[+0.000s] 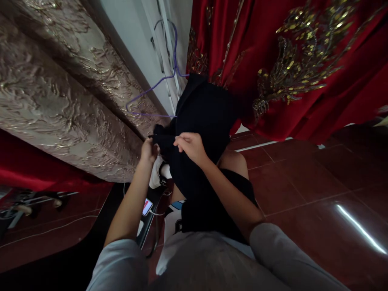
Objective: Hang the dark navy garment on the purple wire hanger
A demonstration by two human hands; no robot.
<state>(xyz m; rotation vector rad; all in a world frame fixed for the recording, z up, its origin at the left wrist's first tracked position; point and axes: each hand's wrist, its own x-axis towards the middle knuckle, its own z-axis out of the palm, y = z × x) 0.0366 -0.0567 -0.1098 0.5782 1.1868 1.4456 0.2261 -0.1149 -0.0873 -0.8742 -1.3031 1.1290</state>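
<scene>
Hands: left hand (149, 151) and right hand (189, 146) both pinch dark navy cloth garment (203, 121) on thin purple wire hanger (157, 83). Advise an even grip, keeping fabric taut.

Both hands — left hand (149, 150), right hand (190, 147) — pinch a black garment (203, 117).

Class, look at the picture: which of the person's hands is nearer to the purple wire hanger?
Left. The left hand grips the dark garment just below the purple hanger; the right hand pinches the cloth farther right, away from the hanger.
</scene>
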